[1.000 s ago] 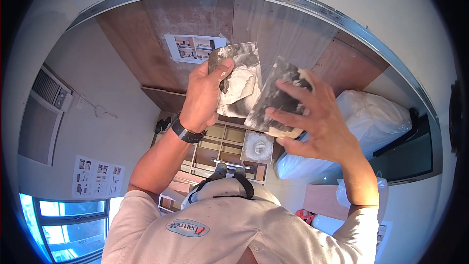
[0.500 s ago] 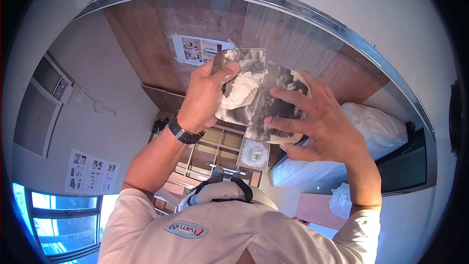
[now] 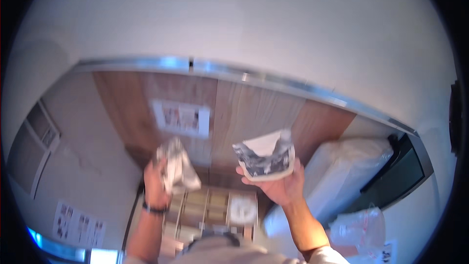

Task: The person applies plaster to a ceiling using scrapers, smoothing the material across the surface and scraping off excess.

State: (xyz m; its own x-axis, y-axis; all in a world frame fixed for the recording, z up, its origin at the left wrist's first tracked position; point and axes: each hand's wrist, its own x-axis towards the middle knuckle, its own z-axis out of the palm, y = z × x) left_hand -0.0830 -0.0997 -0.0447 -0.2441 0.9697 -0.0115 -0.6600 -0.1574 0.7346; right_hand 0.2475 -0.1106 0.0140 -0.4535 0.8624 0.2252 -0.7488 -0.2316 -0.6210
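Observation:
My left hand (image 3: 155, 190), with a dark band at the wrist, grips a flat putty scraper (image 3: 178, 166) smeared with pale putty; motion blurs it. To its right, my right hand (image 3: 283, 186) supports a second putty scraper (image 3: 266, 166) from below, its dark blade streaked with white and its lower edge cream-coloured. A pale lump of putty (image 3: 262, 144) lies on that blade. The two scrapers are apart, both in front of the wooden panelling (image 3: 259, 110).
Overhead, a shiny metal strip (image 3: 273, 82) edges the pale surface. A printed sheet (image 3: 183, 119) is fixed to the panelling. At right are a plastic-wrapped bundle (image 3: 342, 166) and a clear plastic bag (image 3: 359, 227). Below stands a compartmented wooden unit (image 3: 210, 205); an air conditioner (image 3: 29, 154) is at left.
The scrapers, close together before, have separated. Both hands now appear lower in the view, and my right hand has turned palm up under its scraper. The view has tilted upward.

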